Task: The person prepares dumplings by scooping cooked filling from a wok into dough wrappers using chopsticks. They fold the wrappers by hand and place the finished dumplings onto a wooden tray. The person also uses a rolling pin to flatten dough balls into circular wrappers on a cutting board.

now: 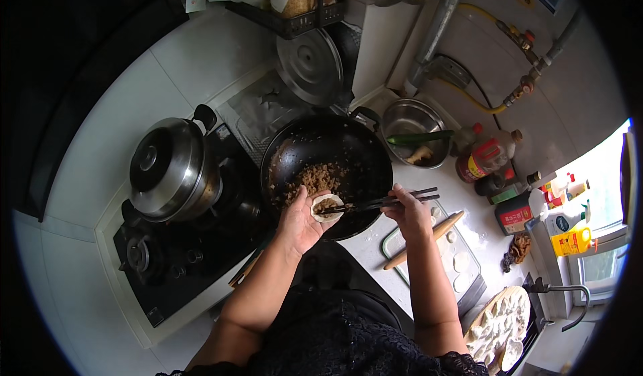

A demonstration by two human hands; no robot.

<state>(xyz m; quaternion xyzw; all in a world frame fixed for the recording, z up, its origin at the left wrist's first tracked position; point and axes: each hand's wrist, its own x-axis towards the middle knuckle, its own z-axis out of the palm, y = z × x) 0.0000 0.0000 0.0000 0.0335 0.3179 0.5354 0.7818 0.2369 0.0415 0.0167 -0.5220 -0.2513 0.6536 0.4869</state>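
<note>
My left hand (301, 226) cups a round, pale dumpling wrapper (329, 217) over the near side of a black wok (365, 155). A small heap of brown minced filling (326, 205) lies in the middle of the wrapper. Dark chopsticks (367, 206) are gripped in my right hand (410, 216), their tips reaching left to the filling on the wrapper. More crumbly filling (319, 178) is gathered in the wok, with bits scattered up its wall.
A rolling pin (424, 239) lies across a board with several wrappers (461, 262). Shaped dumplings (499, 326) cover a round tray at lower right. A lidded steel pot (167, 168) stands left on the stove. A steel bowl (415, 118) holds a cucumber; bottles (485, 158) line the right.
</note>
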